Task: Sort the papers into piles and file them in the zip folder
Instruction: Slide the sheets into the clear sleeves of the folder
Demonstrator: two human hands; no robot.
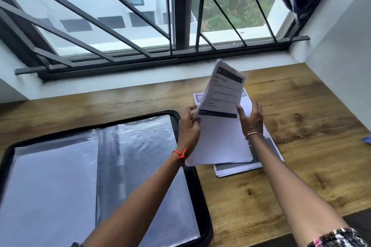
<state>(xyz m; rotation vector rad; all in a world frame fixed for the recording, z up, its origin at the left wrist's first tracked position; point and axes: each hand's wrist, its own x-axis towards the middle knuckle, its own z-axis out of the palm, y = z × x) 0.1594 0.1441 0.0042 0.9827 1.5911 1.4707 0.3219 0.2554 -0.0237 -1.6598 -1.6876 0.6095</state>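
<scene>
Both hands (188,126) (252,119) grip papers (218,126) btwn them.

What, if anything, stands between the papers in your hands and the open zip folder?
Nothing visible: the held papers, gripped by the left hand and right hand, hang beside the zip folder, lower corner at its edge.

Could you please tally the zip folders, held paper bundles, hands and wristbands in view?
zip folder: 1
held paper bundle: 1
hands: 2 (left hand, right hand)
wristbands: 2 (red thread, beaded bracelet)
Total: 6
</scene>
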